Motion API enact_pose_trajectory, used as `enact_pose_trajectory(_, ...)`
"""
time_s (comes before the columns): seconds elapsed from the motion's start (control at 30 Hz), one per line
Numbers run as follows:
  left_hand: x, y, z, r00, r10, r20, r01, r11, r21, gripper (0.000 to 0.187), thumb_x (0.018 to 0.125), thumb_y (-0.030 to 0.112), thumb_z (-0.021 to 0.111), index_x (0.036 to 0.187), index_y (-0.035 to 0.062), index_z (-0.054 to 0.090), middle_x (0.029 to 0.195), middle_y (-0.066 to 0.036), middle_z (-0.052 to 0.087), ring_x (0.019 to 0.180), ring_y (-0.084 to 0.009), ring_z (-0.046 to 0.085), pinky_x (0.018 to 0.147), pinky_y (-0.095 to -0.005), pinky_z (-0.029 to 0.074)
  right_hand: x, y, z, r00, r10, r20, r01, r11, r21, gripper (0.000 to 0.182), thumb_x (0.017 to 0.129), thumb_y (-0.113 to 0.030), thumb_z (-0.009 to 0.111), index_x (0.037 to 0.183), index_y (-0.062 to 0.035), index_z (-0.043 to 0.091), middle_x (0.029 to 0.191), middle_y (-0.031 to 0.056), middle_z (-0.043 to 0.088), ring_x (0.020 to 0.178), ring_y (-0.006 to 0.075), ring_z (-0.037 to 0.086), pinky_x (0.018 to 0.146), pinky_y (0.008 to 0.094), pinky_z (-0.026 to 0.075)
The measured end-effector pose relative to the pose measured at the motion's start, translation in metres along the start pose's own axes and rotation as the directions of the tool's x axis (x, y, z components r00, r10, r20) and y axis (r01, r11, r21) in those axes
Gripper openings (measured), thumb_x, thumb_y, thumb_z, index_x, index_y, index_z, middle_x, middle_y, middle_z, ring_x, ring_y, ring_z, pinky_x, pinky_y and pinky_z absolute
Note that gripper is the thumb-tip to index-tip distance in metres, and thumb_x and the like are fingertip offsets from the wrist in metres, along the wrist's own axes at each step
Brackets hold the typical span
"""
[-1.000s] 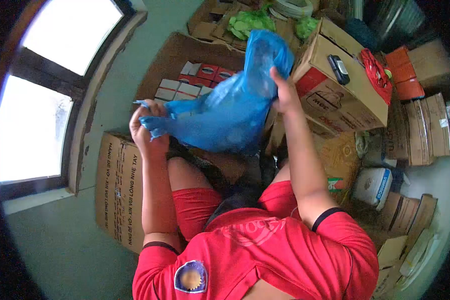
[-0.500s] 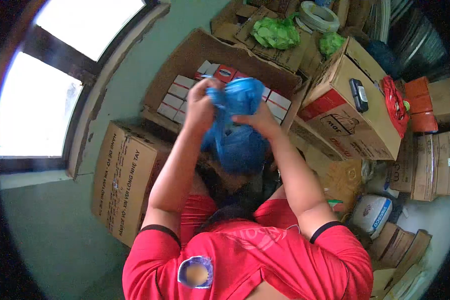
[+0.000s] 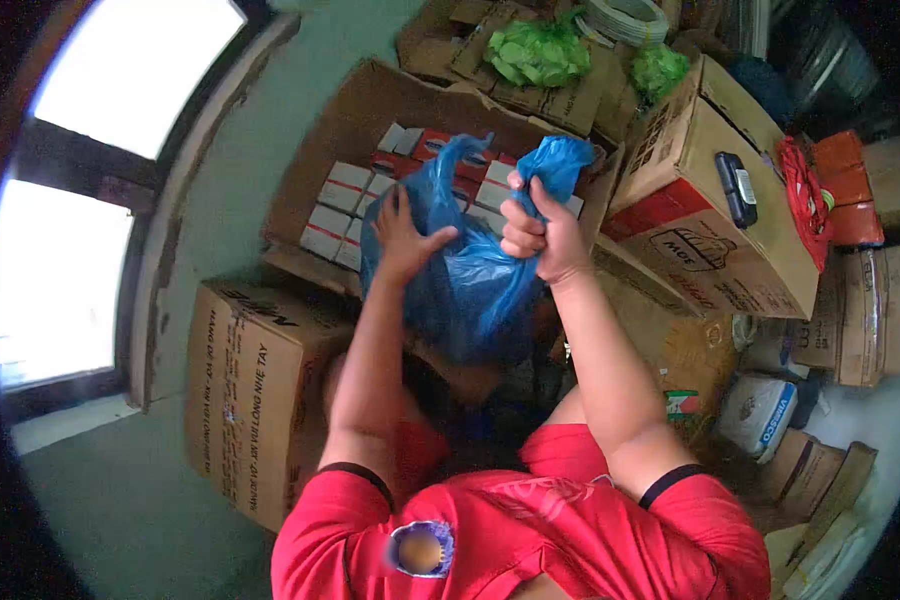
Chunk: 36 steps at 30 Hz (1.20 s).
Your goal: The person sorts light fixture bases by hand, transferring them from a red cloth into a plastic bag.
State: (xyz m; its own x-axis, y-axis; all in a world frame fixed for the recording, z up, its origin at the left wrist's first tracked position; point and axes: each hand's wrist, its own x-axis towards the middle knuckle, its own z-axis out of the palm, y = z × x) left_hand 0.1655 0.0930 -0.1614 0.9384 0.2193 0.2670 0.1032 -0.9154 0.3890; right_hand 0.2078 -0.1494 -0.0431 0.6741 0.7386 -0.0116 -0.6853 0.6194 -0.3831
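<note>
A blue plastic bag (image 3: 470,285) hangs in front of my body, its thin sides creased and bulging. My right hand (image 3: 550,235) is closed in a fist around the bag's gathered upper part, and a tuft of plastic sticks out above it. My left hand (image 3: 406,240) lies against the bag's left side with thumb and fingers spread. What the bag contains cannot be made out. Just behind it stands an open cardboard carton (image 3: 305,150) filled with small white-and-red boxes (image 3: 345,187), partly hidden by the bag.
A closed carton (image 3: 240,400) stands at the left by the wall and window. To the right, a larger carton (image 3: 710,220) carries a black device (image 3: 736,190) and a red bag (image 3: 802,205). Green bags (image 3: 538,52) and a coiled white cable (image 3: 625,20) lie at the back.
My left hand has let go of the bunched plastic and spread out on the bag's left side. My right hand has moved up and right, now gripping the gathered top. The bag looks wider.
</note>
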Motion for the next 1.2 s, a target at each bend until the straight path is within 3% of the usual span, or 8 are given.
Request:
enact_pose_trajectory(0.13, 0.018, 0.007, -0.030, 0.650, 0.219, 0.728, 0.500, 0.598, -0.626, 0.087, 0.076, 0.047, 0.080, 0.142, -0.0006, 0.049, 0.131, -0.020, 0.062, 0.117, -0.0299, 0.060, 0.105, -0.0399, 0.043, -0.002, 0.000, -0.002, 0.978, 0.168, 0.123, -0.162, 0.985, -0.055, 0.038, 0.102, -0.048, 0.050, 0.111, -0.0119, 0.051, 0.060, -0.0063, 0.028, 0.045, 0.0053, 0.023, 0.046, 0.0233, 0.021)
enact_pose_trajectory(0.23, 0.017, 0.033, -0.041, 0.548, 0.385, 0.742, 0.241, 0.777, -0.581, 0.067, 0.082, 0.038, 0.078, 0.133, 0.0003, 0.058, 0.124, -0.015, 0.066, 0.110, -0.0242, 0.063, 0.099, -0.0360, 0.047, 0.004, -0.001, -0.013, 0.998, 0.016, -0.063, -0.016, 1.000, -0.007, 0.041, 0.101, -0.049, 0.051, 0.116, -0.0112, 0.052, 0.059, -0.0064, 0.027, 0.045, 0.0055, 0.022, 0.046, 0.0242, 0.020)
enact_pose_trajectory(0.4, 0.011, 0.003, 0.002, 0.787, -0.260, 0.559, 0.604, 0.145, -0.784, 0.059, 0.098, 0.047, 0.060, 0.139, 0.0060, 0.049, 0.129, -0.015, 0.062, 0.106, -0.0287, 0.065, 0.099, -0.0390, 0.048, 0.009, -0.016, -0.019, 0.887, -0.190, -0.421, 0.027, 0.931, -0.363, 0.039, 0.096, -0.042, 0.064, 0.119, -0.0107, 0.059, 0.058, -0.0083, 0.030, 0.046, 0.0049, 0.025, 0.047, 0.0238, 0.023)
enact_pose_trajectory(0.53, 0.028, 0.007, -0.043, 0.850, -0.124, 0.512, 0.441, -0.362, -0.821, 0.043, 0.104, 0.040, 0.049, 0.132, 0.0075, 0.055, 0.122, -0.012, 0.064, 0.108, -0.0248, 0.061, 0.097, -0.0389, 0.048, 0.011, -0.013, -0.025, 0.828, -0.333, -0.452, -0.059, 0.749, -0.660, 0.035, 0.088, -0.034, 0.077, 0.112, -0.0119, 0.064, 0.063, -0.0099, 0.043, 0.050, 0.0036, 0.036, 0.049, 0.0228, 0.030)
enact_pose_trajectory(0.67, 0.011, 0.032, -0.012, 0.992, -0.066, 0.111, 0.129, 0.562, -0.817, 0.045, 0.103, 0.023, 0.049, 0.142, 0.0017, 0.043, 0.126, -0.018, 0.060, 0.116, -0.0298, 0.058, 0.100, -0.0375, 0.045, 0.029, 0.042, -0.013, 0.867, -0.499, -0.011, 0.120, 0.230, -0.966, 0.045, 0.078, -0.031, 0.086, 0.112, -0.0097, 0.065, 0.082, -0.0055, 0.063, 0.062, 0.0064, 0.054, 0.054, 0.0263, 0.042)
enact_pose_trajectory(0.97, 0.000, 0.048, -0.024, 0.815, 0.445, 0.370, -0.241, 0.842, -0.483, 0.042, 0.096, 0.025, 0.060, 0.132, 0.0053, 0.052, 0.105, -0.013, 0.072, 0.100, -0.0273, 0.068, 0.105, -0.0476, 0.042, 0.031, 0.030, -0.025, 0.723, -0.461, -0.514, 0.077, 0.794, -0.604, 0.004, 0.095, -0.012, 0.066, 0.095, -0.0129, 0.061, 0.076, -0.0021, 0.059, 0.053, 0.0077, 0.048, 0.046, 0.0259, 0.037)
enact_pose_trajectory(1.07, 0.004, 0.043, -0.025, 0.922, 0.217, 0.321, 0.259, 0.272, -0.927, 0.040, 0.099, 0.030, 0.058, 0.133, 0.0093, 0.050, 0.085, -0.006, 0.064, 0.082, -0.0233, 0.062, 0.095, -0.0457, 0.047, 0.032, 0.019, -0.039, 0.677, -0.392, -0.623, -0.036, 0.828, -0.560, 0.008, 0.096, -0.019, 0.065, 0.097, -0.0129, 0.060, 0.071, -0.0014, 0.056, 0.049, 0.0078, 0.041, 0.045, 0.0273, 0.035)
enact_pose_trajectory(1.2, 0.016, 0.030, -0.038, 0.759, -0.178, 0.627, 0.471, -0.515, -0.716, 0.044, 0.106, 0.027, 0.043, 0.149, 0.0193, 0.036, 0.067, 0.004, 0.025, 0.057, -0.0149, 0.033, 0.075, -0.0374, 0.049, 0.023, 0.000, -0.067, 0.673, -0.266, -0.690, 0.055, 0.949, -0.312, 0.031, 0.100, -0.043, 0.058, 0.092, -0.0129, 0.055, 0.057, -0.0067, 0.031, 0.044, 0.0084, 0.026, 0.045, 0.0274, 0.021)
